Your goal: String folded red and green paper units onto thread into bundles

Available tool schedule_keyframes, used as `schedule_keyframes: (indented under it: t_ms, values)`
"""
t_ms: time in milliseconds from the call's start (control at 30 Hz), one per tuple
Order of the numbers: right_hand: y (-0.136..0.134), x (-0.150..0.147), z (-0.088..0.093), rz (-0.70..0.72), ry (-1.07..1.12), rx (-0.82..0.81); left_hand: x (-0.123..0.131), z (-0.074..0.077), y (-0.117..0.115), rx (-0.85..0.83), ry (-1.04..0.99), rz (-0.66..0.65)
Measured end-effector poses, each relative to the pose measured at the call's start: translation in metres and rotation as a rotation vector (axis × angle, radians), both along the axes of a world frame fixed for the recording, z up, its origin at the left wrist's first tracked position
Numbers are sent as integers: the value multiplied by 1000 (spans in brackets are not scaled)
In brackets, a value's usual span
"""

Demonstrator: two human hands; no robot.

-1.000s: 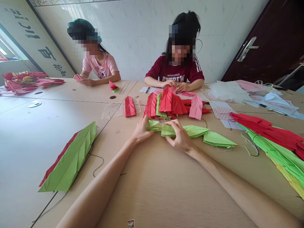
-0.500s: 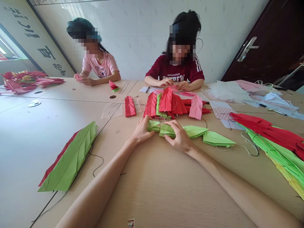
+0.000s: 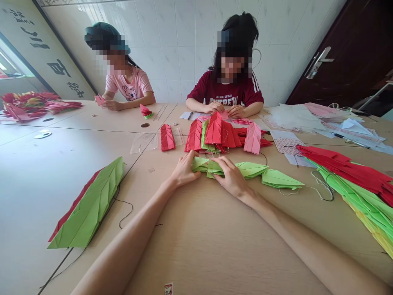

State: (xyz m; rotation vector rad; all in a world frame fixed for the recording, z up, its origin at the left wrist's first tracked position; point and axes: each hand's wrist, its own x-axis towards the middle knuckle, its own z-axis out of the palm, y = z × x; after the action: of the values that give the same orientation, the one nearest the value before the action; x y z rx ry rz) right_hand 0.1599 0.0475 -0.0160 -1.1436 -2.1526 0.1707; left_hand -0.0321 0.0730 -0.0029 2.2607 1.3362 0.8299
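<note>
Just in front of a red folded-paper stack (image 3: pixel 214 128), a person's left hand (image 3: pixel 185 169), half curled, is holding the left end of some green folded papers (image 3: pixel 251 169) between thumb and fingers; the right hand (image 3: pixel 230 175), arched and partly closed, is gripping them farther along; good work here is probably calling for light, even pressure, edges aligned and creases uncrushed; well left of the stack and nearer the camera, a green-and-red folded piece (image 3: pixel 92 205) is lying on the pale wooden table (image 3: pixel 190 246); behind the stack to its left, a co-worker in pink (image 3: pixel 144 82) is handling pink paper (image 3: pixel 100 100); directly behind it, a co-worker in dark red (image 3: pixel 239 92) is sitting before a tiled wall (image 3: pixel 172 49); to its right, red, green and yellow bundles (image 3: pixel 346 164) are resting, with a dark door (image 3: pixel 340 41) standing beyond.
</note>
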Motion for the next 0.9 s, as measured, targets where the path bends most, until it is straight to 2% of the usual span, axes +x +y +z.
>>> schedule_keyframes:
  t_ms: [533,900]
  values:
    - [1,0,-1,-61,11,27,0,6,-1,-36,-85,-13]
    - [1,1,-2,-52,12,18,-3,2,0,-43,-107,-42]
